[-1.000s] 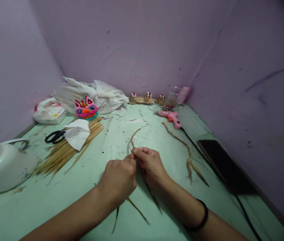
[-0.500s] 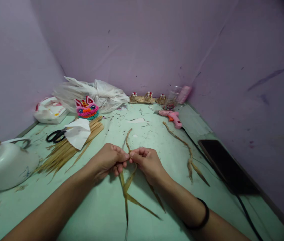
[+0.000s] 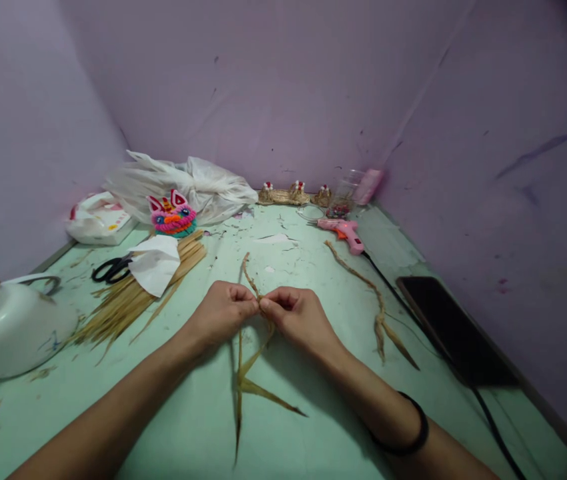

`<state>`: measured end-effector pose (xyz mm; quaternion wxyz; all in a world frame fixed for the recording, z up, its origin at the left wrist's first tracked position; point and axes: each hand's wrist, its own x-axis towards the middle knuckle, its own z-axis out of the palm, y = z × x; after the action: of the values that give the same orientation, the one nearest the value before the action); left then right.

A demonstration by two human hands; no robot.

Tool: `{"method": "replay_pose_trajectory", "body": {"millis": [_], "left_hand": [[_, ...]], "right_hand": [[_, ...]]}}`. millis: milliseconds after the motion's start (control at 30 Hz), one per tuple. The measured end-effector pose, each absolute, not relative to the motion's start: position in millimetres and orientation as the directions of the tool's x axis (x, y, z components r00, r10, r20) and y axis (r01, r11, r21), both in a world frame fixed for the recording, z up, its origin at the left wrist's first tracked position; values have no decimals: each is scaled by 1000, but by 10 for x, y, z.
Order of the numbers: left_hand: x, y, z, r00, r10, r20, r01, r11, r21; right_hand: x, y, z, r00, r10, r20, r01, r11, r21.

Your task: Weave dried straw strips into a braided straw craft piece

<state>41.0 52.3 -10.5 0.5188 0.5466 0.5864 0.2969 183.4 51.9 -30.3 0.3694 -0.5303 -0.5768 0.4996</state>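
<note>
At the middle of the green table, my left hand (image 3: 228, 309) and my right hand (image 3: 296, 313) meet fingertip to fingertip, both pinching a thin twisted strand of dried leaf (image 3: 250, 275). The strand's brown end sticks up and away beyond my fingers. Below my hands hang split, pointed leaf ends (image 3: 263, 395), yellow-green in colour. The exact spot where the fingers grip is partly hidden by the thumbs. To the right of my hands, a second twisted strand (image 3: 367, 283) with a forked leaf end lies on the table.
Left: dried leaf strips (image 3: 123, 310), black scissors (image 3: 111, 270), white paper (image 3: 157, 265), a white pot (image 3: 18, 333) and a colourful knitted figure (image 3: 174, 217). Behind are a plastic bag (image 3: 198, 187) and braided pieces (image 3: 288, 197). Right: pink glue gun (image 3: 344, 233) with cord, dark phone (image 3: 453, 330).
The fingers of my left hand have curled in, and both hands have risen slightly. The strand's upper end and the hanging leaf ends have swung left.
</note>
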Motion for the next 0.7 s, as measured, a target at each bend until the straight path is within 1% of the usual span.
{"method": "replay_pose_trajectory", "body": {"millis": [67, 100, 167, 200, 233, 300, 367, 433, 533, 633, 700], "left_hand": [[414, 514, -127, 122, 954, -275, 352, 217, 911], [415, 508, -138, 122, 955, -271, 365, 211, 907], [424, 494, -162, 97, 959, -265, 376, 211, 902], [432, 487, -177, 70, 963, -261, 367, 218, 904], [441, 481, -193, 34, 964, -264, 347, 236, 908], [462, 473, -226, -35, 954, -297, 286, 294, 912], [478, 469, -247, -65, 942, -330, 223, 336, 915], [485, 467, -246, -81, 937, -340, 191, 350, 917], [490, 460, -220, -107, 935, -339, 194, 354, 915], [496, 447, -204, -111, 929, -354, 182, 369, 911], [502, 440, -208, -125, 929, -349, 174, 366, 914]], "right_hand": [[1874, 536, -275, -170, 982, -81, 366, -13, -931], [1884, 534, -261, -172, 980, -97, 396, -21, -918], [1878, 496, -238, -156, 977, -148, 405, -73, -912], [1862, 461, -232, -140, 980, -142, 403, -75, -912], [1839, 416, -229, -129, 986, -106, 408, -45, -912], [1785, 317, -235, -144, 989, 38, 450, 100, -887], [1738, 235, -255, -208, 961, 182, 499, 264, -825], [1711, 194, -281, -259, 929, 266, 522, 366, -770], [1705, 188, -314, -307, 894, 327, 565, 447, -694], [1713, 189, -329, -375, 861, 345, 622, 509, -595], [1722, 184, -325, -411, 842, 350, 634, 540, -553]]}}
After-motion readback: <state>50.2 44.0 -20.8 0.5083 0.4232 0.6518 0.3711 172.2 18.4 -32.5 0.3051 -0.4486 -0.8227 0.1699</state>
